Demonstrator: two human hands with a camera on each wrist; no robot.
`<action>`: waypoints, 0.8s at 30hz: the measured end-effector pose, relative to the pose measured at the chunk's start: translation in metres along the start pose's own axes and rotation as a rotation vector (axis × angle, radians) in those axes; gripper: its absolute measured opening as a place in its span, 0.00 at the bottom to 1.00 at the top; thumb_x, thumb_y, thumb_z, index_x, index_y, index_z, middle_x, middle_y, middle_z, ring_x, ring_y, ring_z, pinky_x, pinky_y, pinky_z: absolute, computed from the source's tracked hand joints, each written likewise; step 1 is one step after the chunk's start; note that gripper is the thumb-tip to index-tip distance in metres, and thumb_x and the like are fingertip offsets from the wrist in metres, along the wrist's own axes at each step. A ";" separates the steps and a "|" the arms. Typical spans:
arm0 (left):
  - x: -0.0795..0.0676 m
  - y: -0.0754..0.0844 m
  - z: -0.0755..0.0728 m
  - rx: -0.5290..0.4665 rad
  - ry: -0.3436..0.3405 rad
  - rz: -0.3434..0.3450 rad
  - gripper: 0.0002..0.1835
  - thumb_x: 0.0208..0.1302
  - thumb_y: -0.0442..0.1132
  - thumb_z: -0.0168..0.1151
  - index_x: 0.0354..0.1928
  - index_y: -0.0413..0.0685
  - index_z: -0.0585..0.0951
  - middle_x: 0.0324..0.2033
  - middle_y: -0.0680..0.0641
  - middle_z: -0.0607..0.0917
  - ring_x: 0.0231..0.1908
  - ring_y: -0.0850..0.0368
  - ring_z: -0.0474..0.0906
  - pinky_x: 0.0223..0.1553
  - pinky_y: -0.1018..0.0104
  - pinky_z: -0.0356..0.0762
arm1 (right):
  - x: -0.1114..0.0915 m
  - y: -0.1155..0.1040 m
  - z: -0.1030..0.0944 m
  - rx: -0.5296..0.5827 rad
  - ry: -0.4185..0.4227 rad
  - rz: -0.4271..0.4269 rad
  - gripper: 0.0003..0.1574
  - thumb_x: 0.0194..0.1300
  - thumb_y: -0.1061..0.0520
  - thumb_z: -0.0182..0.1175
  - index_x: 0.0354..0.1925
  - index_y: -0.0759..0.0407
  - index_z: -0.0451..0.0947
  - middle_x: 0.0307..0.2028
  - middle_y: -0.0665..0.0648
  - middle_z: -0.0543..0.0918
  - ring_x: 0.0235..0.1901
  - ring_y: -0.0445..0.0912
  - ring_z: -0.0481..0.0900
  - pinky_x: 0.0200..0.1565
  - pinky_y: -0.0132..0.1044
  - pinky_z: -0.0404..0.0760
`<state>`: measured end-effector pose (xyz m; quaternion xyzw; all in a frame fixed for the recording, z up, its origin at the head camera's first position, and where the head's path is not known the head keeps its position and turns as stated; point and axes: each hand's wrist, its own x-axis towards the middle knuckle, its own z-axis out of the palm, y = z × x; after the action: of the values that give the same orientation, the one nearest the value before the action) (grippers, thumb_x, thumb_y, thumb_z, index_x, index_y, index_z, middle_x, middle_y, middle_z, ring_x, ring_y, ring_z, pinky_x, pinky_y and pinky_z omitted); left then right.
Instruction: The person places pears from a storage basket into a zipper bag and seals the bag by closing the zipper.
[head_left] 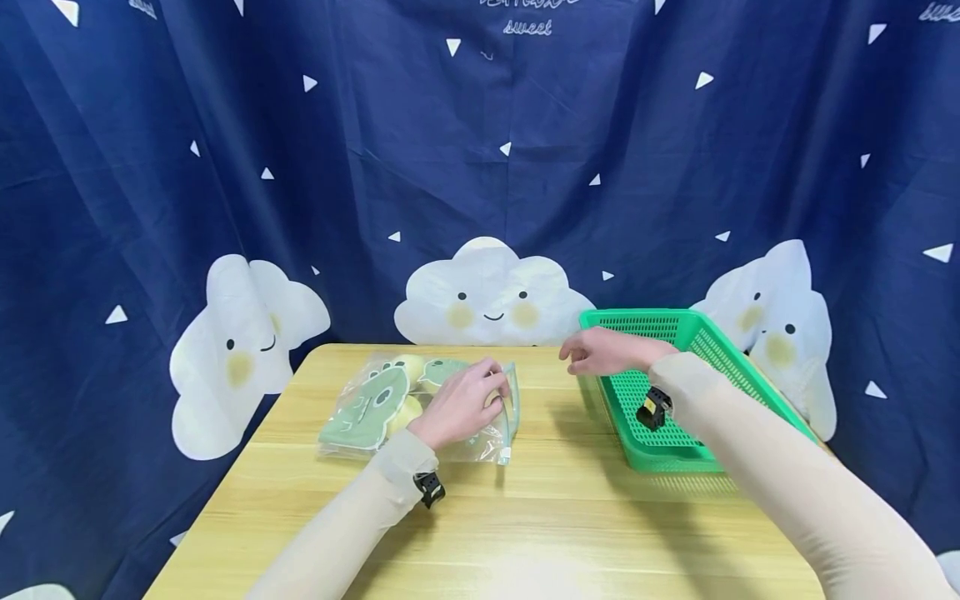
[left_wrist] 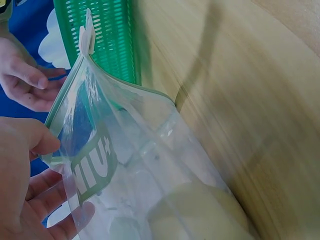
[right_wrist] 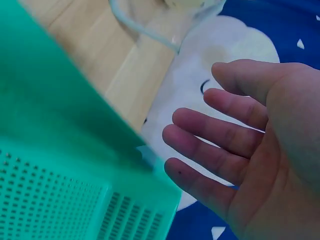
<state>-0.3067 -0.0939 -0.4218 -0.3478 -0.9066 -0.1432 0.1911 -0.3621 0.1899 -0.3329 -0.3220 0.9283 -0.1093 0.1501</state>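
Observation:
A clear plastic slider zip bag (head_left: 480, 446) lies on the left half of the table, with green cartoon print and pale yellow rounded things showing through it. My left hand (head_left: 465, 402) is over its right end. In the left wrist view, the thumb (left_wrist: 46, 142) and fingers of that hand pinch the bag's zip edge (left_wrist: 132, 85), which stands raised and parted. My right hand (head_left: 603, 350) hovers over the near-left rim of the green basket (head_left: 637, 458). Its fingers (right_wrist: 215, 145) are loosely bent and hold nothing.
The perforated green plastic basket stands at the table's right side. Behind the wooden table (head_left: 525, 517) hangs a dark blue curtain (head_left: 435, 183) with white clouds and triangles. Both wrists carry small black cameras.

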 end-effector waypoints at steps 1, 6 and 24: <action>0.000 0.000 -0.001 -0.005 -0.001 -0.003 0.07 0.62 0.37 0.59 0.37 0.61 0.81 0.47 0.57 0.78 0.36 0.62 0.74 0.37 0.67 0.75 | -0.002 0.004 -0.001 0.003 0.009 -0.002 0.24 0.73 0.53 0.57 0.63 0.60 0.76 0.46 0.55 0.85 0.44 0.44 0.81 0.51 0.45 0.80; -0.001 0.001 -0.003 -0.016 -0.009 -0.018 0.07 0.62 0.37 0.59 0.37 0.61 0.81 0.47 0.57 0.78 0.35 0.62 0.74 0.36 0.67 0.74 | -0.010 0.023 -0.003 0.032 0.047 0.036 0.24 0.73 0.54 0.57 0.64 0.59 0.76 0.53 0.59 0.85 0.51 0.49 0.82 0.53 0.48 0.81; -0.001 0.001 -0.003 -0.016 -0.024 -0.026 0.06 0.64 0.38 0.59 0.38 0.60 0.81 0.47 0.57 0.78 0.36 0.62 0.74 0.36 0.68 0.74 | -0.044 0.080 0.006 -0.065 0.061 0.167 0.36 0.67 0.51 0.62 0.67 0.68 0.69 0.64 0.72 0.74 0.64 0.70 0.71 0.61 0.62 0.72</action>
<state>-0.3044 -0.0954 -0.4194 -0.3392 -0.9121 -0.1487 0.1756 -0.3724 0.2789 -0.3529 -0.2449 0.9591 -0.0761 0.1199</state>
